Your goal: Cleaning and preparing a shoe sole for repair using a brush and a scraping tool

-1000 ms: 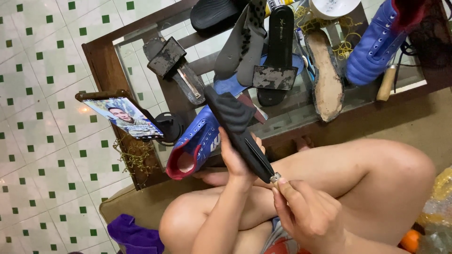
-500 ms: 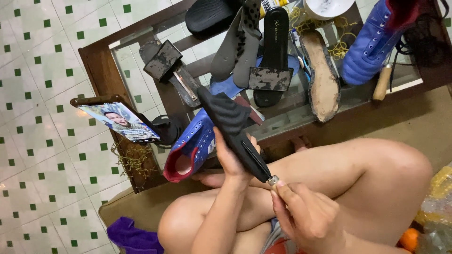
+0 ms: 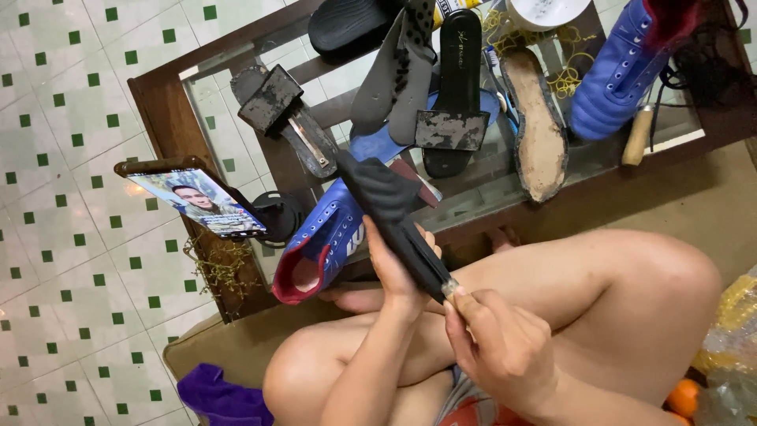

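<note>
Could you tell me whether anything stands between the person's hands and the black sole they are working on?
Nothing visible does. The left hand already grips the black sole around its middle, and the right hand pinches its near end, beside a small shiny bit. The blue shoe lies behind, apart.

Bare arms and legs, red-patterned shorts (image 3: 473, 406).

You see phone (image 3: 203, 203) on stand at table's left corner, flat rectangle, lit screen in pale, colourful tones. Crinkly yellow-clear bag (image 3: 729, 335) at right edge.
</note>
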